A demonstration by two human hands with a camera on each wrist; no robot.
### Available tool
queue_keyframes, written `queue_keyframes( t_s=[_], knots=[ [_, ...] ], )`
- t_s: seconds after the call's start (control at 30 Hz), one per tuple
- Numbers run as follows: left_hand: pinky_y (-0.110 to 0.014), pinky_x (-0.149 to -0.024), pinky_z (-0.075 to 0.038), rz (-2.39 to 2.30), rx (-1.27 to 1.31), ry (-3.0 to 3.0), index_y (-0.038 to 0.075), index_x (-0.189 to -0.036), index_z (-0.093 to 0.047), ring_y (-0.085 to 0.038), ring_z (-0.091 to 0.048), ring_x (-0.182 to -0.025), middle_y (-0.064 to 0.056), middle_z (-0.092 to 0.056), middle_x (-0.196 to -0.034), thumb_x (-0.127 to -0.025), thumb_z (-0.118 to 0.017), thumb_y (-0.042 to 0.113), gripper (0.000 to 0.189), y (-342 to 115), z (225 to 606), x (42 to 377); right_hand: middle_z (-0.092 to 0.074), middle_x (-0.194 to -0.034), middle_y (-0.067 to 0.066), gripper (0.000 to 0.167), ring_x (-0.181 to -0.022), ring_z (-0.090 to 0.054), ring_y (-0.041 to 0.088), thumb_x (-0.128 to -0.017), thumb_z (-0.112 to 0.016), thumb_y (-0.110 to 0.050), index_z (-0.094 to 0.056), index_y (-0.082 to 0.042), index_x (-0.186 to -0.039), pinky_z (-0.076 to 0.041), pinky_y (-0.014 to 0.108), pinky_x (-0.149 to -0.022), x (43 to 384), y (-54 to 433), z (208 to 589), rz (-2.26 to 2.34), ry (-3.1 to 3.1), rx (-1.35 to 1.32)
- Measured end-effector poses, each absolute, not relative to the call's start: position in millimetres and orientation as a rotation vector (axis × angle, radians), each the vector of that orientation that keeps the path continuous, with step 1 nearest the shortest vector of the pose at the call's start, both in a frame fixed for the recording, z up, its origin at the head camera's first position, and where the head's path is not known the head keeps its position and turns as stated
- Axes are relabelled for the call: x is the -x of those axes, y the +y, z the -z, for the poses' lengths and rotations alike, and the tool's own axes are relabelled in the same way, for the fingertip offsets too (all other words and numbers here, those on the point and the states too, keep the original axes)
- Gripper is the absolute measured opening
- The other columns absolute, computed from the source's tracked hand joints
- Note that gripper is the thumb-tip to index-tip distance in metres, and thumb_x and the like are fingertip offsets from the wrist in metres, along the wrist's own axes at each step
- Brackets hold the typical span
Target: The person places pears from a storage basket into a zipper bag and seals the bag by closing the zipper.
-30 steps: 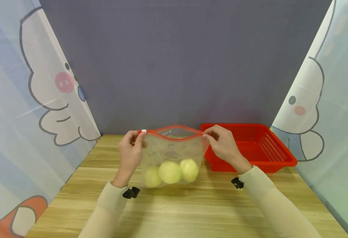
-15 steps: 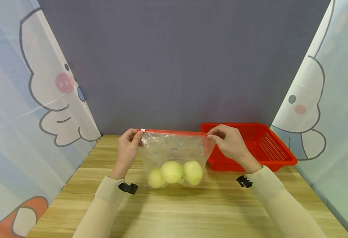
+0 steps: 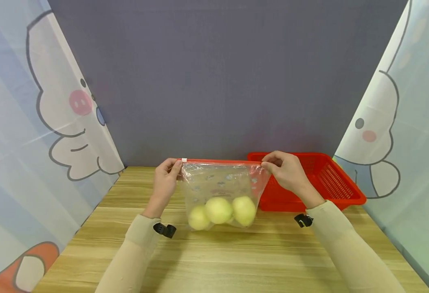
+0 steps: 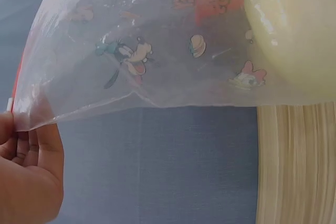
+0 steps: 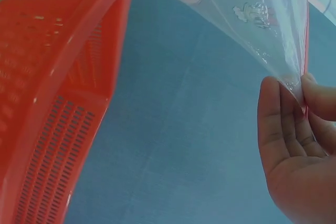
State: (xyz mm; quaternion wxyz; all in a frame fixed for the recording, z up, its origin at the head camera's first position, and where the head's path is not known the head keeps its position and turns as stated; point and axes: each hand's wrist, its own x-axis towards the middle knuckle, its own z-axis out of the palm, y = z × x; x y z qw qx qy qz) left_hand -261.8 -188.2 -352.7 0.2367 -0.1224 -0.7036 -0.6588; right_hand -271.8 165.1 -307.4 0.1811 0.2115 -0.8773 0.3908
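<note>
A clear zipper bag [image 3: 214,179] with a red top strip and printed cartoon figures hangs between both hands. Inside it, along the bottom, lie three pale yellow-green round fruits [image 3: 219,210]. My left hand [image 3: 166,179] pinches the bag's top left corner, right beside the white slider [image 3: 184,160]. At the opposite top corner, thumb and fingers of my right hand [image 3: 285,173] pinch the end of the red strip. The strip is stretched straight and level. In the left wrist view the bag [image 4: 173,61] fills the upper part, its corner between thumb and fingers of the left hand [image 4: 31,169].
Behind the right hand a red plastic basket [image 3: 331,179] with slotted sides stands on the wooden table [image 3: 221,260]. A dark grey panel [image 3: 214,81] rises at the back, and cartoon-printed curtains [image 3: 16,162] hang at both sides.
The bag's mouth, gaping a second ago, is now drawn flat with the red strip straight. Both hands and the bag have shifted a little to the right.
</note>
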Motion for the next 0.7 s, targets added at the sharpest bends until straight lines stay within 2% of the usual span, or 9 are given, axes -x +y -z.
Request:
queue_keyframes(
  t_s=[0.17,0.23,0.37,0.5,0.7],
  knots=[
    [-0.025,-0.063,-0.057,1.794,0.286,-1.949,-0.01,-0.105,-0.064,-0.02,-0.06,-0.071,-0.019,-0.057,-0.087,-0.107,-0.053,0.016,0.028,-185.2,351.2,263.1,-0.071,-0.096,0.01,0.016,-0.078,-0.061,0.028,-0.097,-0.071,-0.011,-0.073,-0.002,-0.109,-0.052,0.033,-0.063,275.2,164.0,303.9,-1.041,-2.549,-0.612],
    [-0.023,-0.063,-0.055,1.787,0.257,-1.958,-0.008,-0.104,-0.065,-0.019,-0.059,-0.072,-0.019,-0.057,-0.087,-0.107,-0.053,0.018,0.028,-185.1,350.5,263.6,-0.07,-0.101,0.01,0.017,-0.08,-0.059,0.027,-0.097,-0.07,-0.012,-0.073,-0.004,-0.111,-0.052,0.036,-0.065,274.8,161.2,300.6,-1.004,-2.572,-0.628],
    [-0.024,-0.063,-0.053,1.792,0.223,-1.96,-0.007,-0.102,-0.065,-0.018,-0.057,-0.071,-0.015,-0.058,-0.085,-0.107,-0.054,0.019,0.029,-185.2,350.2,264.9,-0.068,-0.112,0.011,0.021,-0.092,-0.061,0.027,-0.098,-0.068,-0.014,-0.071,-0.005,-0.116,-0.054,0.043,-0.078,272.1,150.5,292.4,-0.915,-2.617,-0.686],
    [-0.028,-0.063,-0.054,1.803,0.224,-1.948,-0.01,-0.102,-0.064,-0.02,-0.057,-0.07,-0.011,-0.058,-0.082,-0.107,-0.054,0.019,0.031,-183.6,349.8,265.7,-0.066,-0.116,0.009,0.025,-0.104,-0.061,0.028,-0.098,-0.067,-0.016,-0.07,-0.005,-0.12,-0.053,0.048,-0.09,267.4,133.7,282.1,-0.821,-2.65,-0.754],
    [-0.025,-0.06,-0.053,1.817,0.242,-1.925,-0.012,-0.102,-0.062,-0.014,-0.057,-0.065,-0.012,-0.058,-0.08,-0.107,-0.055,0.018,0.031,-180.2,349.5,265.4,-0.066,-0.117,0.009,0.029,-0.108,-0.061,0.028,-0.098,-0.067,-0.019,-0.069,-0.003,-0.122,-0.052,0.047,-0.096,265.7,99.8,269.6,-0.688,-2.663,-0.849]
  ],
)
